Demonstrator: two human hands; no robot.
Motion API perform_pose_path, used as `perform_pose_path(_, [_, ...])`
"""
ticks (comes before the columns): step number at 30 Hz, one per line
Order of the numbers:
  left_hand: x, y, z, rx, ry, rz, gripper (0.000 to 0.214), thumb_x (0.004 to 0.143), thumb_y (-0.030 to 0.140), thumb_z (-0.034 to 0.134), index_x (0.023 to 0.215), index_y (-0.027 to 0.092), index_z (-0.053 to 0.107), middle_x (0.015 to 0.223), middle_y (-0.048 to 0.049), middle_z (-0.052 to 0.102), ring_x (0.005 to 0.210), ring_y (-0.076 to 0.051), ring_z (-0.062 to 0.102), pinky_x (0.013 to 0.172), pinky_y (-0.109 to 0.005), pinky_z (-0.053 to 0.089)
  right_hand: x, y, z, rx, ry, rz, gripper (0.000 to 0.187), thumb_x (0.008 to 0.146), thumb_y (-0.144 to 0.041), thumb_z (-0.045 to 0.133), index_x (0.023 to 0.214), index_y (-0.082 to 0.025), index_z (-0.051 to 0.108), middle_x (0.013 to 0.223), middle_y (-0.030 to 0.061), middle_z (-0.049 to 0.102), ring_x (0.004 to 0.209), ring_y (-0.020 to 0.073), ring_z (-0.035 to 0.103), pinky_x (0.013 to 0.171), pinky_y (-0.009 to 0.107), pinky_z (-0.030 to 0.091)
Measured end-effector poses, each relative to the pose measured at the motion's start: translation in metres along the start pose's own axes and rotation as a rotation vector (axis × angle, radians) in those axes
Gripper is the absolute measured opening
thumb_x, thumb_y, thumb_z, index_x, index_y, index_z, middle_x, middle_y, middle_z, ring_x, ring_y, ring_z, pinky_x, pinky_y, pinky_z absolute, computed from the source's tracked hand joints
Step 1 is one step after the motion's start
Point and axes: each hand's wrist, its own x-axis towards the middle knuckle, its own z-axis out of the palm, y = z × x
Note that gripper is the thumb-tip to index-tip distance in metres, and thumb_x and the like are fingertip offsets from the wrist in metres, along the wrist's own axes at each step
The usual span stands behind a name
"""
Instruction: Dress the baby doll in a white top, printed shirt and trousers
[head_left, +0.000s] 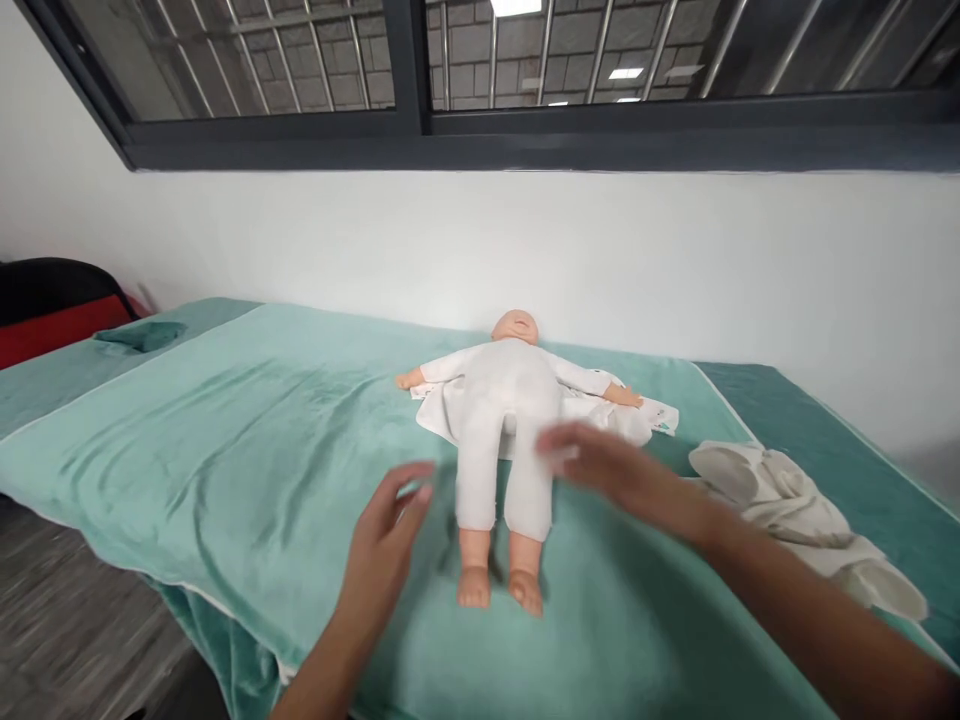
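A baby doll [511, 385] with a white cloth body lies on its back, head toward the wall and bare feet toward me. Its arms are spread over a white printed garment [439, 412], which shows on both sides beneath it. My left hand [390, 515] hovers left of the doll's legs, fingers curved and apart, with nothing in it. Over the doll's leg on the right is my right hand [592, 458], blurred by motion, its fingers stretched out and holding nothing that I can see. Whether it touches the leg I cannot tell.
Green blankets [225, 420] cover the bed. A crumpled cream garment [802, 505] lies at the right. A dark green cloth [141, 336] and a black and red object [60, 310] are at the far left. Behind stand a white wall [337, 240] and a barred window [525, 60].
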Motion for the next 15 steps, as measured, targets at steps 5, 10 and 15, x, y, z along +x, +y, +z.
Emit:
perform_pose_path(5, [0.104,0.035,0.070,-0.264,-0.142,-0.307,0.051,0.087,0.047,0.067,0.129,0.021,0.057,0.138,-0.0135,0.063,0.120,-0.028,0.064,0.105,-0.041,0.051,0.137,0.049,-0.025,-0.289,0.407,0.174,0.114,0.067,-0.067,0.080,0.154,-0.015,0.029,0.153,0.0250,0.043,0.137,0.0412,0.047,0.115,0.055,0.040])
perform_pose_path(10, [0.127,0.038,0.086,-0.586,-0.417,-0.395,0.065,0.082,0.054,0.073,0.134,0.020,0.056,0.131,-0.0154,0.068,0.106,-0.029,0.071,0.087,-0.038,0.060,0.196,0.086,-0.042,-0.289,0.024,0.463,0.123,0.073,-0.088,0.058,0.161,-0.015,0.012,0.147,0.0242,0.055,0.131,0.0410,0.057,0.111,0.055,0.045])
perform_pose_path(15, [0.146,0.035,0.079,-0.678,-0.505,-0.398,0.072,0.075,0.056,0.077,0.135,0.020,0.058,0.125,-0.0170,0.070,0.099,-0.031,0.073,0.083,-0.041,0.063,0.223,0.078,-0.041,-0.300,-0.113,0.476,0.110,0.073,-0.089,0.056,0.157,-0.023,0.032,0.154,0.0197,0.050,0.131,0.0418,0.057,0.105,0.055,0.051])
